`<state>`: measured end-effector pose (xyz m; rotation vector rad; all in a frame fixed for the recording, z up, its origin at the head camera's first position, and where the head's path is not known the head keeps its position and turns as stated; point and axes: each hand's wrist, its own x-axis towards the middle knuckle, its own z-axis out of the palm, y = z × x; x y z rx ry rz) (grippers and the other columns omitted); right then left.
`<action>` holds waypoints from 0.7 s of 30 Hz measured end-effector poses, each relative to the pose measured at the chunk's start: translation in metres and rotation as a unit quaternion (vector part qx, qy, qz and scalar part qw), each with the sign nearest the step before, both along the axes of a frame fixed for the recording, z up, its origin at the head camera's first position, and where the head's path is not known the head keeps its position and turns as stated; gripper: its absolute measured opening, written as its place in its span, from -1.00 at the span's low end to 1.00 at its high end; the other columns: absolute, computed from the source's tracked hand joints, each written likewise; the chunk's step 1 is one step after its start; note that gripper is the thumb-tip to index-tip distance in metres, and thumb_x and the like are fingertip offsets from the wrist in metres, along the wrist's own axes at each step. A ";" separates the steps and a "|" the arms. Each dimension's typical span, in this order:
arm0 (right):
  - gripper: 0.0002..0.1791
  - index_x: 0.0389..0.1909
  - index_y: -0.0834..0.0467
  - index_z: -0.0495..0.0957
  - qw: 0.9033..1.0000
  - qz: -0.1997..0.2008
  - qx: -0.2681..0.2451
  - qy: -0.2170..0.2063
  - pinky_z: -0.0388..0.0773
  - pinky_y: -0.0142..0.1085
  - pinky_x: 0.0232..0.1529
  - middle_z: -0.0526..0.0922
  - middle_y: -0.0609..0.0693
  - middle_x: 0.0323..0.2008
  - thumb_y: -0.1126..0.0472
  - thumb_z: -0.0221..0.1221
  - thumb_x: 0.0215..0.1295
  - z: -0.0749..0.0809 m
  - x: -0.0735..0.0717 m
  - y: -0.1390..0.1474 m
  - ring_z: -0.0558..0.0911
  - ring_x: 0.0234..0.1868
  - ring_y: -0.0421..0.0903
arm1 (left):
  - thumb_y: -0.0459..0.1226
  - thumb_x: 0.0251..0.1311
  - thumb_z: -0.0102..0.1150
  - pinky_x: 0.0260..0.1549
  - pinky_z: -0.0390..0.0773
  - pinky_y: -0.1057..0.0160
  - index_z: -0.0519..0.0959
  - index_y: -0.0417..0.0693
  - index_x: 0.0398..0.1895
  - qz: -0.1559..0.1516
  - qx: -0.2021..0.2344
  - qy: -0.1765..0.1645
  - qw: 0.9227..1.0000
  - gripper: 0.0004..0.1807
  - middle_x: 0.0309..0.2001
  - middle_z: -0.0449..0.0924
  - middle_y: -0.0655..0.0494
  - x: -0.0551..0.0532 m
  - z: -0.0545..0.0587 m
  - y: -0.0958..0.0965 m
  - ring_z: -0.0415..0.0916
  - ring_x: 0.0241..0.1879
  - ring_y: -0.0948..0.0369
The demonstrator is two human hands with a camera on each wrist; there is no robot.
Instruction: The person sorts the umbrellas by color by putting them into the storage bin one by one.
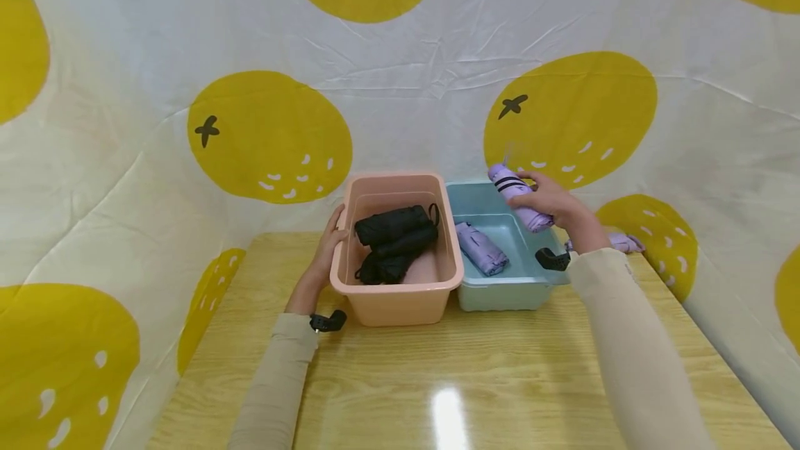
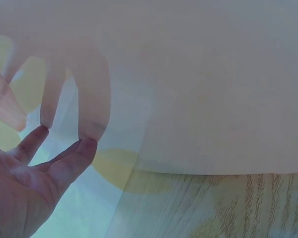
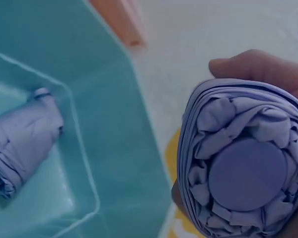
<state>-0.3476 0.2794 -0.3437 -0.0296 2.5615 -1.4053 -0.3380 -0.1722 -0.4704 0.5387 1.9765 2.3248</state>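
My right hand (image 1: 556,201) grips a folded lilac umbrella (image 1: 511,185) with black stripes, held above the blue bin (image 1: 506,293). Its round end cap (image 3: 248,173) faces the camera in the right wrist view. Inside the blue bin lies another folded lilac umbrella (image 1: 481,248). To the left, my left hand (image 1: 325,252) rests against the left side of the pink bin (image 1: 396,305). In the left wrist view its spread fingers (image 2: 72,163) touch the bin's glossy wall. Folded black umbrellas (image 1: 394,224) lie piled in the pink bin.
The two bins stand side by side on a wooden table (image 1: 387,380). Right of the blue bin, partly behind my right wrist, lies another lilac folded thing (image 1: 625,242). A fabric backdrop (image 1: 419,123) with yellow fruit prints hangs behind and at the sides.
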 end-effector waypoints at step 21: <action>-0.05 0.48 0.09 0.05 0.996 0.058 0.046 -0.053 0.58 -0.18 -0.28 0.26 0.36 0.20 0.04 0.32 0.13 -0.066 -0.049 -0.030 0.50 -0.13 0.16 | -0.25 0.43 -0.24 0.27 0.06 -0.19 -0.21 0.17 0.58 -0.004 -0.011 0.005 1.000 -0.28 0.53 -0.28 -0.13 0.000 0.000 -0.004 0.03 0.35 -0.18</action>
